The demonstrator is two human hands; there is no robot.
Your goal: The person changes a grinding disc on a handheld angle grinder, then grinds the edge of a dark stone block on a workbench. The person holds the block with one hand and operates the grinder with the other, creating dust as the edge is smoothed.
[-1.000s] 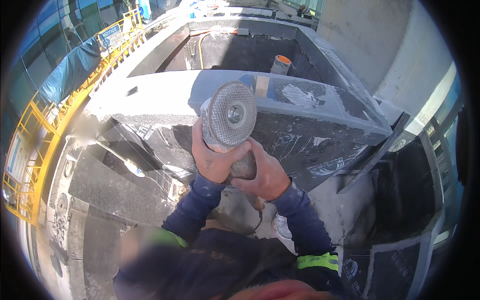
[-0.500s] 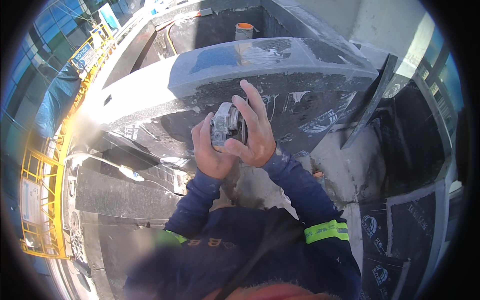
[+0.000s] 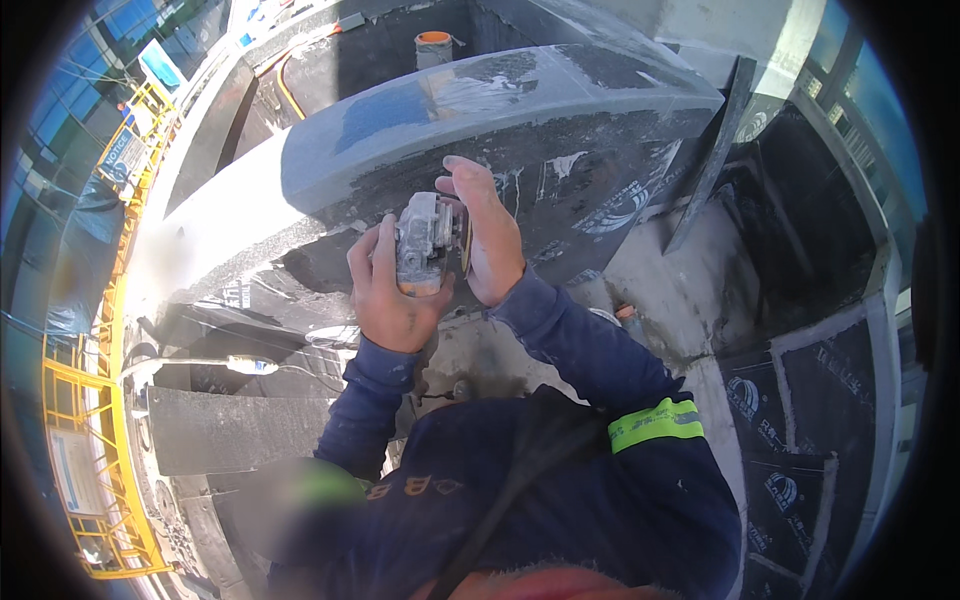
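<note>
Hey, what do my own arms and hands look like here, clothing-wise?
Your left hand and right hand are gloveless. Both sleeves are long and dark blue, reaching the wrists. The right one carries a bright yellow-green band with a greyish stripe; green also shows, blurred, on the left.

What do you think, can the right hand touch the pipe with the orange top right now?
Probably not: the right hand is at the disc side of the grey grinder, and the wide wall lies between that hand and the orange-topped pipe, which stands beyond it.
</note>
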